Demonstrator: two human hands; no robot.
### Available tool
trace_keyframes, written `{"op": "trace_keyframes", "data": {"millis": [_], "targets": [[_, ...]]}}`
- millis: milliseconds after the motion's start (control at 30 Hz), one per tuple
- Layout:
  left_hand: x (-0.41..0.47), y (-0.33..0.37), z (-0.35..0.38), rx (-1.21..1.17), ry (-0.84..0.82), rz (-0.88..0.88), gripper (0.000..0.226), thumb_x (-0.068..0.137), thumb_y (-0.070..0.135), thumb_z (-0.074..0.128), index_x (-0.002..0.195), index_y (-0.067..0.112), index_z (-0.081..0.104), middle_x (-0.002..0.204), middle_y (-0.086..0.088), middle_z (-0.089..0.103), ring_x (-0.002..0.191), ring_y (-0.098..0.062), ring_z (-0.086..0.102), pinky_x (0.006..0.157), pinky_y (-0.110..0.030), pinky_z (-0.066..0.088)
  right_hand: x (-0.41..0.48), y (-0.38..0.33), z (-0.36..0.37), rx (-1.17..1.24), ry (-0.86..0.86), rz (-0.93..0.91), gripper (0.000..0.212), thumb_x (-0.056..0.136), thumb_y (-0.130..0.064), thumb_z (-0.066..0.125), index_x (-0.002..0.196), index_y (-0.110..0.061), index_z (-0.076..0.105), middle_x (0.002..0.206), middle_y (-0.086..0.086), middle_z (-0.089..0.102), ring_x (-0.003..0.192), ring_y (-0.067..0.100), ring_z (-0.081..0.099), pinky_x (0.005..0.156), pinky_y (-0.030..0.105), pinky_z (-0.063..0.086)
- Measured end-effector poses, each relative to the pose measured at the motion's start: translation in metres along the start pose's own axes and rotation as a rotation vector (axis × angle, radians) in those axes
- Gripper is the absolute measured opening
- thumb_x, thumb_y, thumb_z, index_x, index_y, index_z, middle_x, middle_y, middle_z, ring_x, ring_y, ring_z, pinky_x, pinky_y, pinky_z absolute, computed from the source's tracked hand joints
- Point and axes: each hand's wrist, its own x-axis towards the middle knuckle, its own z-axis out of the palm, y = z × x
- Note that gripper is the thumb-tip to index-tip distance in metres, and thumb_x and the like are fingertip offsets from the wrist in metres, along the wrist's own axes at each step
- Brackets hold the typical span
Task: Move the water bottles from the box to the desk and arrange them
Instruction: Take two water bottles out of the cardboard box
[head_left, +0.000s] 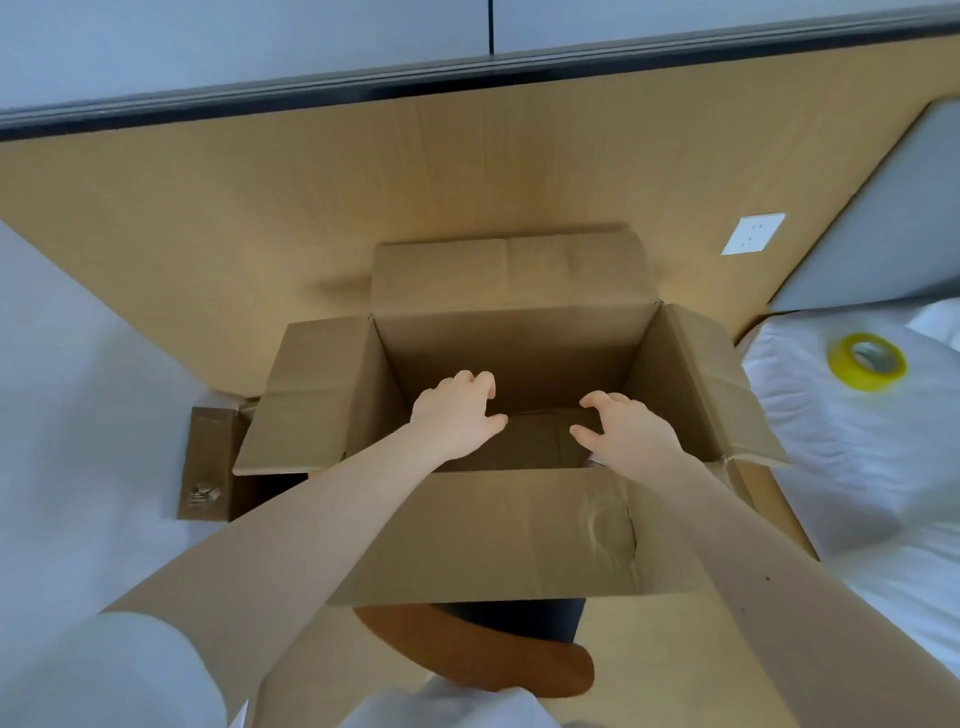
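Head camera looks straight down into an open cardboard box (519, 535) whose four flaps are folded outward. Both bare forearms reach over the near flap into the opening. The left hand (457, 410) hangs inside the box with its fingers curled downward and its thumb pointing toward the other hand; it is loose and holds nothing. The right hand (626, 428) is beside it, a gap apart, fingers likewise bent and spread, thumb pointing left, also gripping nothing. Under and between the hands lies the brown inside of the box, shadowed; no water bottles can be made out there, and what sits under the right palm is hidden. The box stands against a tan wooden panel (260, 208) that carries a white wall socket (753, 234). To the right, on white bedding (857, 467), lies a roll of yellow tape (867, 361). A smaller brown carton (208, 462) sits just left of the box, partly under its left flap.
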Motion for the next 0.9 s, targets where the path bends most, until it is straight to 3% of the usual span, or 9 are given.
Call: {"op": "trace_keyframes", "data": {"millis": [167,300,500,700,900], "targets": [[0.061,-0.015,0.026,-0.06,-0.117,0.02,0.039,0.096,0.043,0.049,0.127,0.019,0.046,0.124,-0.002,0.05,0.106,-0.021,0.052,0.076,-0.032,0.039,0.051,0.011,0.005,-0.01,-0.11,0.114,0.049,0.098,-0.041,0.048,0.142,-0.021,0.041,0.139,0.004,0.049,0.122,0.024,0.05,0.096,0.041,0.048],[0.098,-0.021,0.053,-0.087,-0.209,0.045,0.042,0.096,0.043,0.05,0.13,0.018,0.044,0.128,-0.003,0.051,0.111,-0.022,0.053,0.084,-0.035,0.045,0.086,0.024,0.013,0.012,-0.173,0.201,0.049,0.098,-0.041,0.048,0.142,-0.019,0.041,0.139,0.005,0.049,0.123,0.026,0.049,0.097,0.042,0.047],[0.122,-0.011,0.084,-0.097,-0.275,0.026,0.046,0.096,0.043,0.051,0.134,0.019,0.041,0.133,-0.003,0.05,0.114,-0.021,0.054,0.085,-0.032,0.046,0.106,0.048,0.023,0.007,-0.207,0.189,0.049,0.099,-0.039,0.047,0.144,-0.022,0.039,0.147,0.002,0.042,0.127,0.025,0.046,0.095,0.038,0.046],[0.138,0.008,0.102,-0.089,-0.257,0.038,0.048,0.095,0.044,0.051,0.135,0.019,0.041,0.134,-0.003,0.051,0.115,-0.02,0.055,0.088,-0.031,0.049,0.111,0.074,0.02,-0.008,-0.161,0.137,0.049,0.098,-0.042,0.049,0.143,-0.026,0.04,0.145,-0.004,0.044,0.126,0.019,0.047,0.089,0.031,0.047],[0.162,0.031,0.119,-0.052,-0.305,0.084,0.053,0.095,0.043,0.051,0.14,0.017,0.039,0.138,-0.005,0.049,0.122,-0.023,0.052,0.094,-0.036,0.049,0.108,0.092,0.026,0.066,-0.084,0.151,0.046,0.097,-0.042,0.051,0.139,-0.025,0.043,0.141,-0.003,0.048,0.124,0.019,0.048,0.089,0.033,0.047]]}}
